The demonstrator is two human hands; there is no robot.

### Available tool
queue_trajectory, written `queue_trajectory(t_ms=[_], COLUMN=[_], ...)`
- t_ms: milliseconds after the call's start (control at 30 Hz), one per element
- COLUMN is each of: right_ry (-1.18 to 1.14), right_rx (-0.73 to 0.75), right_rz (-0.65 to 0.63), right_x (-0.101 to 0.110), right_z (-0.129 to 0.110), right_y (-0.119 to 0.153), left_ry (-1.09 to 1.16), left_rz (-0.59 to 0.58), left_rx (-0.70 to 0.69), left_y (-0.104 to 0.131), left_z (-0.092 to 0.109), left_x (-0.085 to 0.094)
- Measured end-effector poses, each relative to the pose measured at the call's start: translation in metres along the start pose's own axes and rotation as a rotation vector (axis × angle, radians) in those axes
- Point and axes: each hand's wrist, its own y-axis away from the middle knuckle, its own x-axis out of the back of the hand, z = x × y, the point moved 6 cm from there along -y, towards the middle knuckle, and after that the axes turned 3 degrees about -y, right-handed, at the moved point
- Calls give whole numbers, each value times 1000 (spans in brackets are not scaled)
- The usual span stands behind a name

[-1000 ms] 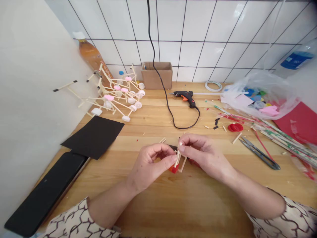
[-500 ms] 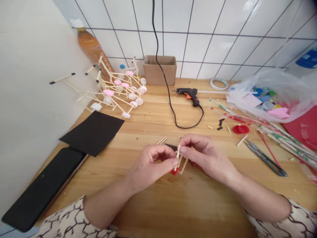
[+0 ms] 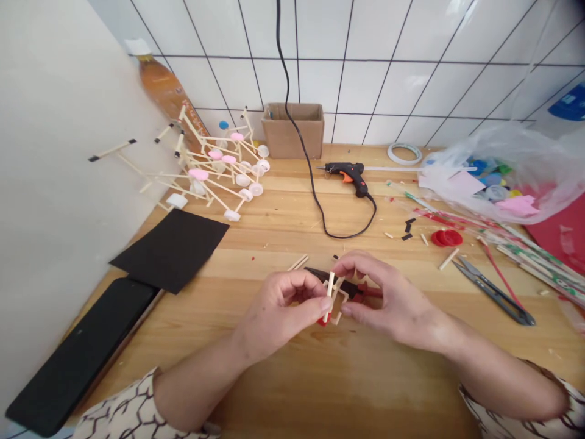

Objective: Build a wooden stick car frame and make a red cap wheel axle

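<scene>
Pinching the wooden stick just below the frame's centre in my left grip, my right grip parted beside it, I'd expect it light, stiff, snappable, best held mid-length.

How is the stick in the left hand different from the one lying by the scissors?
The held stick is pinched in the left hand; the loose stick lies on the table.
The held stick is tipped up steeply, while the loose stick lies flat.
Both are pale, thin and straight.
</scene>
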Motion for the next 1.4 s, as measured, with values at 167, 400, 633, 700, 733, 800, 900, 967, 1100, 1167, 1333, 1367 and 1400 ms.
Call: queue_trajectory(t_ms=[167, 400, 633, 700, 733, 800, 900, 967, 1100, 1167, 1333, 1367, 1400], right_ry=[16, 5, 53, 64, 66, 69, 71, 77, 89, 93, 104, 105, 104], right_rx=[42, 72, 119, 130, 131, 127, 125, 127, 134, 142, 139, 133, 130], right_rz=[-13, -42, -25, -27, -28, -32, -34, -37, -44, -42, -37, -36, -35], right_x=[-4, -7, -8, -9, -9, -9, -10, -10, -9, -9, -9, -9, -9], right_z=[1, -1, 2, 2, 2, 2, 1, 1, 0, 0, 1, 2, 3], right_y=[-1, -3, -4, -4, -5, -5, -5, -5, -5, -5, -6, -6, -6], left_ry=[-42, -66, -102, -102, -101, -94, -79, -73, -79, -89, -129, -141, -148], left_rz=[30, 47, 44, 43, 39, 29, 23, 22, 17, 24, 36, 45, 51], left_rx=[-7, 26, 5, 6, 11, 24, 33, 31, 27, 24, 15, 23, 31], left_y=[-2, -3, -1, -1, -1, -1, -1, -1, -2, -2, -2, -2, -1], left_z=[0, -4, 0, 1, 0, -1, -2, -2, -3, -3, -2, -2, -2], left_x=[2, 4, 4, 4, 4, 2, 1, 0, 1, 1, 1, 2, 2])
